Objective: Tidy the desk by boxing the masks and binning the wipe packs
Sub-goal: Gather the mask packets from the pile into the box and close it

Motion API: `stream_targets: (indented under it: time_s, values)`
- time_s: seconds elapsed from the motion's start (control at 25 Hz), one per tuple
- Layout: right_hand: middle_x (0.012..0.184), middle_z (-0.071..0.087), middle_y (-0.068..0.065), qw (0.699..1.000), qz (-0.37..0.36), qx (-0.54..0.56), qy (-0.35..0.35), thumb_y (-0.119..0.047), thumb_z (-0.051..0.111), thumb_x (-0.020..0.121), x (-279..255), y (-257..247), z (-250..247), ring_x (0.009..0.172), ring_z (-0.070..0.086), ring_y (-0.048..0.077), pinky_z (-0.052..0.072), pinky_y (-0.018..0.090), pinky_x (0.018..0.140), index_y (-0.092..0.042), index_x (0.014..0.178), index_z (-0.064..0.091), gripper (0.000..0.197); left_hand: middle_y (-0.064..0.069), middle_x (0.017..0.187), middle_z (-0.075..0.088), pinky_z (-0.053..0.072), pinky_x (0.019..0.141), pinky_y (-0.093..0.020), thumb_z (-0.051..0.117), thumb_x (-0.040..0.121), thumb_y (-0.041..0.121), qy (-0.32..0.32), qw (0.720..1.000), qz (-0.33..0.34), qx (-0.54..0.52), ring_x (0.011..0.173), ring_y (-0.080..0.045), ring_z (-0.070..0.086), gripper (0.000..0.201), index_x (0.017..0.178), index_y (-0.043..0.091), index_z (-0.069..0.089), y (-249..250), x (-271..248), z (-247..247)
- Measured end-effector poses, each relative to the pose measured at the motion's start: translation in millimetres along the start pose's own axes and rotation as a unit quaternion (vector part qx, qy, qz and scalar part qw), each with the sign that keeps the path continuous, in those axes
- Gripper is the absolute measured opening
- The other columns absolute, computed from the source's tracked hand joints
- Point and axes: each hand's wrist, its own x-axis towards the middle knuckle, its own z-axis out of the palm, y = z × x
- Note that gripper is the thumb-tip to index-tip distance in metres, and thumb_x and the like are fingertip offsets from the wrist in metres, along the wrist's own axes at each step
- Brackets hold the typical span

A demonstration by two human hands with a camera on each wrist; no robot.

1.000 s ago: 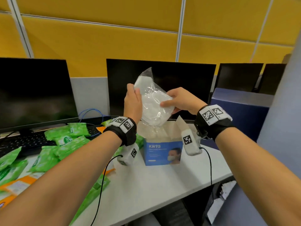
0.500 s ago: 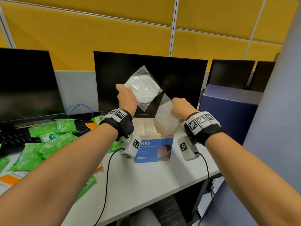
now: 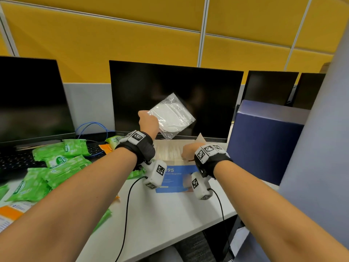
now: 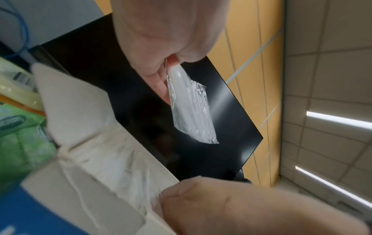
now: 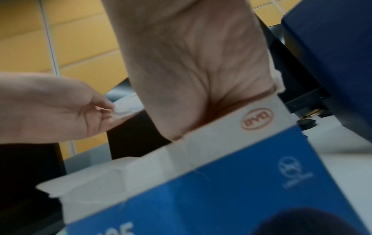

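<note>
I see a white mask (image 3: 171, 118) in a clear, glossy wrapper against a black monitor (image 3: 207, 95). The mask box (image 3: 175, 178) is blue with white flaps and a red oval logo. The wipe packs (image 3: 56, 159) are bright green with white patches. The partition (image 3: 132, 38) is mustard yellow.

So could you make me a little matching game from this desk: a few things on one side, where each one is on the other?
Things:
1. bagged mask
2. mask box
3. green wipe packs
4. right hand

Places:
A. heaped on the desk's left side
B. pinched in the left hand, above the box
C. reaching into the open box
D. on the desk before the middle monitor

Pairs: 1-B, 2-D, 3-A, 4-C
</note>
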Motion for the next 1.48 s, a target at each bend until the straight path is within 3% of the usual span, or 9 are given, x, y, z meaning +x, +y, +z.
stream_targets:
  time_s: [0.2,0.36,0.48,0.6,0.84,1.0,1.16,1.32,1.48]
  values:
    - [0.123,0.063,0.015,0.951,-0.004,0.295,0.089,-0.030,0.046,0.099,-8.9,2.0,-28.7,0.110,0.062,0.028,0.049,0.035,0.098,-0.001,0.124,0.053,0.039,-0.039,0.125,0.050,0.046,0.096,-0.055,0.041,0.086,0.000,-0.024,0.999,-0.043,-0.002,0.115,-0.044,0.054,0.042,0.122,-0.022,0.044,-33.1,16.5,2.6]
    - [0.110,0.068,0.017,0.785,-0.075,0.612,0.060,-0.050,0.037,0.099,-21.8,16.1,-57.4,0.100,0.067,0.031,0.055,0.045,0.090,-0.011,0.119,0.056,0.048,-0.040,0.109,0.056,0.049,0.088,-0.057,0.043,0.084,0.003,-0.046,0.999,-0.015,0.003,0.097,-0.039,0.061,0.038,0.114,-0.020,0.048,-36.6,12.2,11.7]
    - [0.115,0.065,0.011,0.896,-0.130,0.411,0.107,-0.028,0.060,0.091,-26.2,26.6,-65.2,0.102,0.065,0.025,0.057,0.037,0.082,-0.013,0.124,0.056,0.036,-0.019,0.068,0.049,0.043,0.063,-0.041,0.045,0.079,0.007,-0.118,0.989,0.035,0.087,0.072,-0.027,0.052,0.019,0.081,-0.005,0.059,-27.1,-5.6,29.7]
    - [0.106,0.060,0.008,0.940,-0.129,0.216,0.231,-0.011,0.059,0.087,-21.0,33.0,-73.5,0.093,0.059,0.023,0.049,0.030,0.075,-0.007,0.117,0.056,0.031,-0.011,0.093,0.058,0.047,0.079,-0.038,0.052,0.087,0.014,-0.193,0.945,0.071,0.255,0.090,-0.027,0.058,0.015,0.101,0.009,0.056,-20.9,-30.0,40.6]
    - [0.096,0.057,0.008,0.950,-0.088,-0.008,0.299,-0.010,0.052,0.091,-34.6,24.0,-66.3,0.078,0.053,0.022,0.043,0.031,0.067,-0.009,0.109,0.054,0.019,-0.004,0.138,0.052,0.042,0.103,-0.037,0.059,0.087,0.040,-0.339,0.773,0.147,0.516,0.126,-0.025,0.049,0.056,0.139,0.022,0.046,-39.6,-49.6,47.6]
    - [0.102,0.063,0.011,0.946,-0.092,-0.128,0.284,-0.010,0.049,0.094,-40.3,12.0,-49.5,0.079,0.056,0.025,0.040,0.032,0.066,-0.007,0.109,0.058,0.018,-0.001,0.135,0.055,0.040,0.105,-0.043,0.054,0.088,0.048,-0.336,0.762,0.141,0.535,0.127,-0.024,0.049,0.053,0.135,0.025,0.049,-54.2,-43.9,41.8]
    - [0.108,0.065,0.010,0.960,-0.075,-0.148,0.224,-0.009,0.047,0.095,-28.1,0.6,-35.5,0.094,0.064,0.026,0.042,0.031,0.067,-0.005,0.109,0.061,0.021,0.002,0.157,0.026,0.010,0.114,-0.056,0.032,0.096,0.053,-0.330,0.729,0.149,0.581,0.148,-0.027,0.011,0.057,0.148,0.029,0.029,-58.9,-43.4,34.5]
    - [0.134,0.054,0.013,0.982,-0.057,-0.172,0.060,-0.018,0.044,0.099,-12.0,-2.7,-5.6,0.125,0.051,0.029,0.042,0.039,0.099,-0.005,0.133,0.051,0.037,0.001,0.157,0.027,0.004,0.116,-0.056,0.027,0.099,0.029,-0.275,0.765,0.173,0.556,0.149,-0.024,0.009,0.049,0.148,0.026,0.029,-65.4,-48.1,29.2]
    - [0.139,0.049,0.018,0.997,-0.058,0.053,-0.002,-0.022,0.039,0.102,-0.2,4.8,2.8,0.129,0.047,0.034,0.041,0.042,0.106,-0.001,0.135,0.048,0.040,-0.001,0.161,0.007,-0.003,0.113,-0.064,0.024,0.098,0.043,-0.204,0.745,0.093,0.628,0.148,-0.033,-0.002,0.053,0.149,0.032,0.023,-62.6,-50.6,24.6]
